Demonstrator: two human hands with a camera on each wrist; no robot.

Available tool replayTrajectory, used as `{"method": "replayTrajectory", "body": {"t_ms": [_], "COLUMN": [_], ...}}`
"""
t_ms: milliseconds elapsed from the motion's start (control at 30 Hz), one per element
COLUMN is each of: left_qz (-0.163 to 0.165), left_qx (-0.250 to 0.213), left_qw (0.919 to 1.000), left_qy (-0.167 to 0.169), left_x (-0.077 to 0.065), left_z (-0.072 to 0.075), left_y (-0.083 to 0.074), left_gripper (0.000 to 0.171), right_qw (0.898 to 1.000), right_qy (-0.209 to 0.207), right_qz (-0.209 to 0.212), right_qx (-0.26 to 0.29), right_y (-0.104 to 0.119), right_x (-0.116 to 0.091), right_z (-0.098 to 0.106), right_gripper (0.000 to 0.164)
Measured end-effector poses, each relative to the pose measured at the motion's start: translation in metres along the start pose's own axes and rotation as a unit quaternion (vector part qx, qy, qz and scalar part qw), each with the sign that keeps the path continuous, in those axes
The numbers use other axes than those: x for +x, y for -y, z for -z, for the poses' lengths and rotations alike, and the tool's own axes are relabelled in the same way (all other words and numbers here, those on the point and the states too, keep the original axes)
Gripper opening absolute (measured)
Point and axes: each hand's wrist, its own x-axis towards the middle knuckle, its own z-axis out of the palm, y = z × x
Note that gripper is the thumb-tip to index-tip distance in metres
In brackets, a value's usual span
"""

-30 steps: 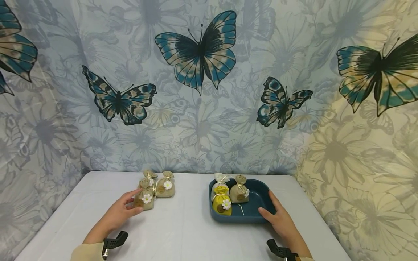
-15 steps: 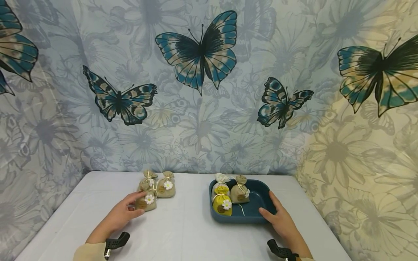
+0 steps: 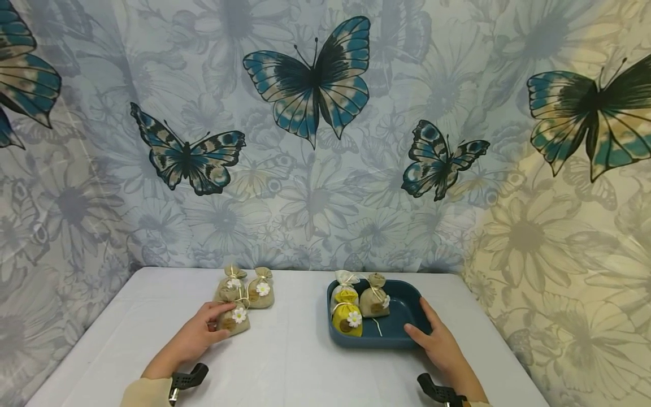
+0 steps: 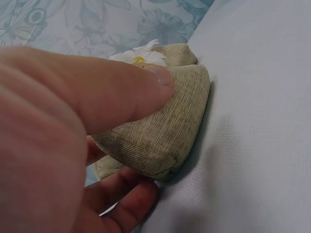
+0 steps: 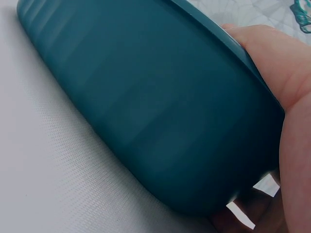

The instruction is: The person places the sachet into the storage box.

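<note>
My left hand [image 3: 195, 333] holds the front beige sachet [image 3: 237, 325], a small tied cloth bag with a white flower. In the left wrist view the thumb lies along the near face of the sachet [image 4: 180, 107], with the fingers curled behind and under it. Two more beige sachets stand right behind it, one at the back left [image 3: 222, 287] and one to the right [image 3: 260, 300]. My right hand [image 3: 437, 342] grips the right end of a dark blue tray [image 3: 371, 341], thumb over its rim. The right wrist view shows the outer wall of the tray [image 5: 146, 97] and fingers beneath.
Inside the tray's left half sit a yellow sachet [image 3: 347, 325], a white sachet [image 3: 346, 277] behind it and a beige sachet [image 3: 373, 304]. A white cloth [image 3: 285, 362] covers the table. Butterfly-patterned fabric [image 3: 315, 226] hangs behind and at both sides.
My left hand has shifted right, and the front beige sachet has moved right and slightly nearer with it, now tilted. The right hand and tray look the same.
</note>
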Motion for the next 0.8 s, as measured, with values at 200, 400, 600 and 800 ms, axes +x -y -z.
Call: {"method": "replayTrajectory", "body": {"t_ms": [200,400,600,800], "left_qz": [0.045,0.074,0.059,0.05], "left_qx": [0.006,0.021,0.015,0.015], "left_qw": [0.9989,0.997,0.9981,0.9986], "left_qy": [-0.008,-0.012,-0.01,-0.003], "left_x": [0.0007,0.0001,0.002,0.0027], "left_z": [-0.005,-0.0079,-0.0084,-0.0103], "left_y": [-0.0021,-0.0047,-0.0059,-0.0072], "left_gripper": [0.056,0.053,0.052,0.052], "right_qw": [1.0,1.0,1.0,1.0], "right_qy": [0.0,0.001,-0.001,0.0], "right_qz": [-0.005,-0.01,-0.005,-0.009], "right_qx": [0.001,0.003,0.007,0.012], "right_y": [-0.0008,-0.0015,-0.0021,-0.0021], "right_x": [0.0001,0.0002,0.0005,0.0], "right_z": [-0.0002,0.0,0.0002,-0.0001], "right_gripper": [0.097,0.098,0.097,0.098]}}
